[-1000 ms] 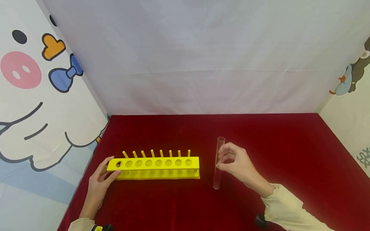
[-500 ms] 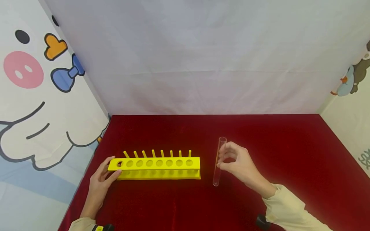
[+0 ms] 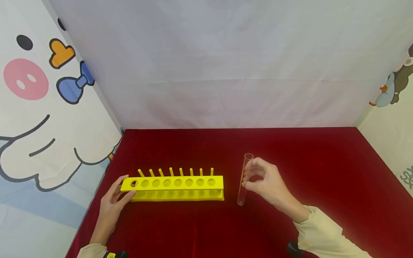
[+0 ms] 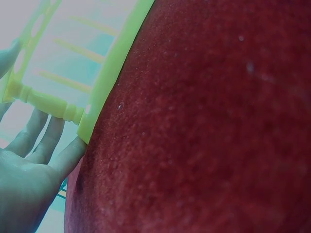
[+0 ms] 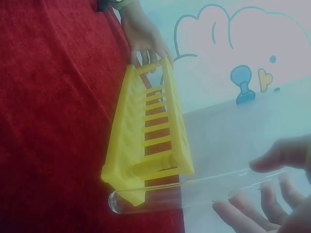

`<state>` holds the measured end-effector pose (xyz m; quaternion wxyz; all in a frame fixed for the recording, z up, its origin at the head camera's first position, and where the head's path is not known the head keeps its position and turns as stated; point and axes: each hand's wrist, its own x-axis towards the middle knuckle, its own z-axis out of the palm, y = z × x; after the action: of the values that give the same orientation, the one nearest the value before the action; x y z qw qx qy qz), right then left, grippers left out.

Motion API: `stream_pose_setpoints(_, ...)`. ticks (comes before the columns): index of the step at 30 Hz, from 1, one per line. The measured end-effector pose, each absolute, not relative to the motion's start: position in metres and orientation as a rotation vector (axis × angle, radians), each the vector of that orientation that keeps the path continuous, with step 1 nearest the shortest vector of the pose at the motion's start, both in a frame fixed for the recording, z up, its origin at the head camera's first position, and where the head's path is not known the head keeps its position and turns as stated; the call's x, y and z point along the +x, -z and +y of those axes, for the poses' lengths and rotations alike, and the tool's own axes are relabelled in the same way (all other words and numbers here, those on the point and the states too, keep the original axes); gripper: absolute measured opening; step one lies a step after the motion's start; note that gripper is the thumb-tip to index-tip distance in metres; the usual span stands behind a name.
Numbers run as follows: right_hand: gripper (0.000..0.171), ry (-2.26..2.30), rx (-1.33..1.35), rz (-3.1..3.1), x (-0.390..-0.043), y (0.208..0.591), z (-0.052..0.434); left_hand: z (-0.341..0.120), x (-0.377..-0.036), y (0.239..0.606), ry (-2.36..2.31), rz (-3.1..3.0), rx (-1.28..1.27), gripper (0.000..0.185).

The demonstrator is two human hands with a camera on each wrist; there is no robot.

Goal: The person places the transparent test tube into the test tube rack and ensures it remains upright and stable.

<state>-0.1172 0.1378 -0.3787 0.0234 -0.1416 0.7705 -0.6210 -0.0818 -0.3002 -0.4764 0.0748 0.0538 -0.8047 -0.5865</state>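
A yellow test tube rack (image 3: 172, 182) stands on the red cloth, with a row of round holes along its top and several pegs behind. My left hand (image 3: 109, 208) grips its left end, thumb on the front edge and fingers around the side, as the left wrist view also shows at the rack's end post (image 4: 51, 104). To the right of the rack, my right hand (image 3: 270, 186) pinches a clear glass test tube (image 3: 241, 195) between thumb and fingers. The tube is slightly tilted, mouth up, rounded bottom down. No tube shows in the rack.
Red cloth (image 3: 309, 161) covers the table. A pale curtain (image 3: 226, 64) hangs behind its far edge. Cartoon-printed panels stand at the left (image 3: 35, 143) and right (image 3: 390, 129).
The bottom of the test tube has risen a little and swung slightly left, so the tube leans a bit more. The rack and my left hand hold still.
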Motion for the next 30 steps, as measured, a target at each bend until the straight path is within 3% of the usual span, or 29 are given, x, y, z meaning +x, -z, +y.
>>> stream_pose_setpoints(30, 0.027, 1.883, -0.515, 2.417, -0.11, 0.365, 0.133, -0.3, -0.081, 0.476, 1.772, -2.407, 0.139, 0.055)
